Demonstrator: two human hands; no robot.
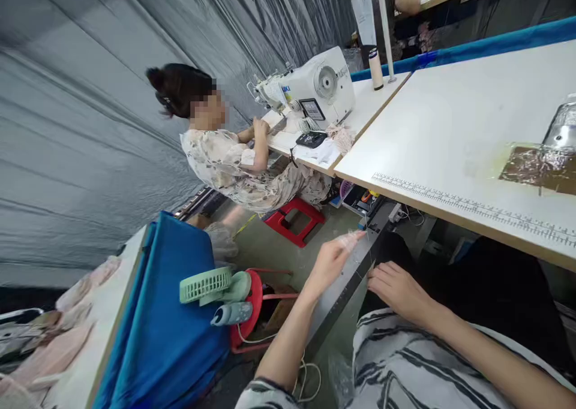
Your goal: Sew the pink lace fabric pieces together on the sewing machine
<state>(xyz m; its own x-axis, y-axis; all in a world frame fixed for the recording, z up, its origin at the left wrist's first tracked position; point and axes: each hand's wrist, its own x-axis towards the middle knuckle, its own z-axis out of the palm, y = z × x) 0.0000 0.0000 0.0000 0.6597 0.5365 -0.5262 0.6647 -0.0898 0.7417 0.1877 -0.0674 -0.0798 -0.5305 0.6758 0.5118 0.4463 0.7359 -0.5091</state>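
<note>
My left hand is closed in a pinch on a small sheer, pale piece of fabric that shows over its fingertips. A fine thread seems to run down from near those fingertips toward my right hand. The fingers of that hand are curled together above my lap, with a thin pointed tip just showing at them; I cannot make out what it belongs to. Both hands are in the air beside the table edge, a short gap apart.
A white table with a printed ruler strip lies at the right. Beyond, a person works at a sewing machine. A red stool, a green fan, a bottle and blue cloth stand left.
</note>
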